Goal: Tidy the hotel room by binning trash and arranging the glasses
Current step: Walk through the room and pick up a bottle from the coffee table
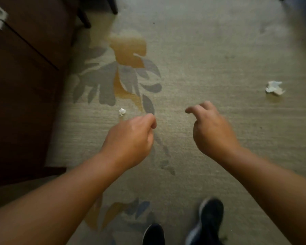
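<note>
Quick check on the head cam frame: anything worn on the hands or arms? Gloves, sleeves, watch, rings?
Nothing worn. The left hand and right hand are bare, with no gloves, and no rings show on the fingers. Both forearms are uncovered to the frame edge: no sleeves, watch or wristband. Slight motion blur.

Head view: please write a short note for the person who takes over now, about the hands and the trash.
Left hand: loosely curled, holds nothing visible.
Right hand: fingers half open, empty.
Small paper ball lies on the carpet, just ahead of the left hand, near the dark cabinet.
Larger crumpled paper lies far right.
Done: nothing picked up.
Left: bin both papers; bin and glasses not in view.
</note>
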A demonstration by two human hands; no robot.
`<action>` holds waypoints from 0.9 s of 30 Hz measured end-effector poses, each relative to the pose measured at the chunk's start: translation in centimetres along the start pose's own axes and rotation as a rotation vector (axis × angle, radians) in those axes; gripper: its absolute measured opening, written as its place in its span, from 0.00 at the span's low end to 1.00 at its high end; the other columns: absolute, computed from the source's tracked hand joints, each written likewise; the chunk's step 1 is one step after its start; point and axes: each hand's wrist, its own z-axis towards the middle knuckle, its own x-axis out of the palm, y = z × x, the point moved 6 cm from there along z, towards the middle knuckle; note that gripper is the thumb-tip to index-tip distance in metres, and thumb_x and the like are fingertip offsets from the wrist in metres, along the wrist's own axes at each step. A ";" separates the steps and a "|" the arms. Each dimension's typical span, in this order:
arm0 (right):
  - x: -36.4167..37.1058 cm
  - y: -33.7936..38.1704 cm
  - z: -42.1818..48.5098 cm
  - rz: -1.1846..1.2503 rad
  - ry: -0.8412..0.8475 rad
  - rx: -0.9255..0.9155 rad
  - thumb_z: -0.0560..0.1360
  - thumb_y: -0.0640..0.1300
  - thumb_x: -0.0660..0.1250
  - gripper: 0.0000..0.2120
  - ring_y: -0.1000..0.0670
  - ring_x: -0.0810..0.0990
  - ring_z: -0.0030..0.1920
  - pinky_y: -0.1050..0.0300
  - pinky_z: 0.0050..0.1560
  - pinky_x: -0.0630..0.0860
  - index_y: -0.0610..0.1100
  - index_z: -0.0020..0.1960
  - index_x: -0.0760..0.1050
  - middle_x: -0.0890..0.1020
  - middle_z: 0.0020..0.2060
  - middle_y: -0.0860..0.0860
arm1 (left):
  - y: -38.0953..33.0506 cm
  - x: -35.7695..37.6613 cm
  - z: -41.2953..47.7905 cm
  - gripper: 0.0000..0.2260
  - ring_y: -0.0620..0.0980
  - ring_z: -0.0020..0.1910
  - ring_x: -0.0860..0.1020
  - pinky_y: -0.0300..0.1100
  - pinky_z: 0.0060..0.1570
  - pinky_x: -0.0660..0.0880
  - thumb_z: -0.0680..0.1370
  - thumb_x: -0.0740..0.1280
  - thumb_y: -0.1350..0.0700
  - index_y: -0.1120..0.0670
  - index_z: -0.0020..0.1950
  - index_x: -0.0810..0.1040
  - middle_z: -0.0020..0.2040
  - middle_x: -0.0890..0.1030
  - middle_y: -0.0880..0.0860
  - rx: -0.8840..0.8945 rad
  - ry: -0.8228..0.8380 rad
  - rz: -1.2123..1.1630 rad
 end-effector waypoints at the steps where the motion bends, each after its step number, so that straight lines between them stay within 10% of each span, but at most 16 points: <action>1: -0.5 0.6 1.0 -0.013 -0.003 -0.017 0.76 0.32 0.56 0.20 0.48 0.75 0.51 0.55 0.44 0.74 0.46 0.64 0.73 0.74 0.56 0.48 | 0.6 -0.8 0.6 0.06 0.51 0.38 0.75 0.48 0.34 0.72 0.77 0.59 0.55 0.49 0.52 0.73 0.43 0.77 0.47 -0.011 -0.001 0.003; 14: 3.2 1.0 15.4 0.000 0.191 -0.103 0.75 0.35 0.56 0.21 0.49 0.72 0.59 0.51 0.54 0.75 0.47 0.66 0.71 0.73 0.59 0.50 | 13.1 1.7 11.8 0.10 0.50 0.39 0.74 0.46 0.35 0.71 0.76 0.59 0.58 0.51 0.55 0.73 0.50 0.75 0.50 -0.277 0.053 0.009; 27: 23.9 -3.5 26.8 -0.112 0.245 -0.153 0.73 0.34 0.57 0.22 0.47 0.73 0.56 0.51 0.52 0.75 0.48 0.65 0.71 0.74 0.56 0.50 | 33.7 26.5 19.7 0.17 0.62 0.53 0.74 0.52 0.51 0.73 0.76 0.56 0.64 0.48 0.61 0.68 0.66 0.62 0.59 -0.587 0.399 0.075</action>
